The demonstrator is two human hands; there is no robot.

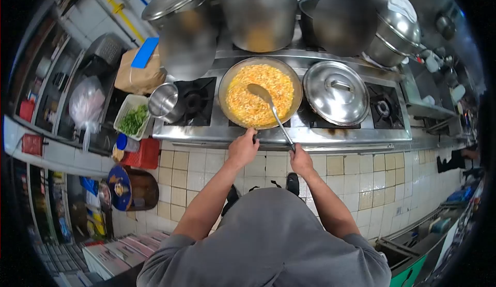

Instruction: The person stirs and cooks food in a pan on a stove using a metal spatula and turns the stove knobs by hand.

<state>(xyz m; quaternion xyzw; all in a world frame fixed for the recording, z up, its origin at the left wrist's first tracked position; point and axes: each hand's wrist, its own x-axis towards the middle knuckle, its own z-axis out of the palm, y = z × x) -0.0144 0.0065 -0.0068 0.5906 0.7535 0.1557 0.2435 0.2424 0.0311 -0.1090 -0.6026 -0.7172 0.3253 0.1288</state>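
A wide frying pan (297,101) sits on the stove, filled with a yellow-orange mixture (248,109) of small bits, possibly rice or chopped vegetables. My left hand (243,148) is closed around the pan's dark handle at the front edge. In my right hand (301,160) is the end of a long-handled metal cooking spoon (279,123), fingers wrapped round it. The spoon's bowl rests on the food near the pan's middle. Just right of the pan lies a round metal lid (336,101) with a loop handle.
Large stockpots (256,16) stand along the back. An open burner (194,101) and a metal pot (165,103) are on the left, beside a tray of chopped greens (133,119). Another burner (383,107) is at right. Part of another person's leg (452,160) shows far right.
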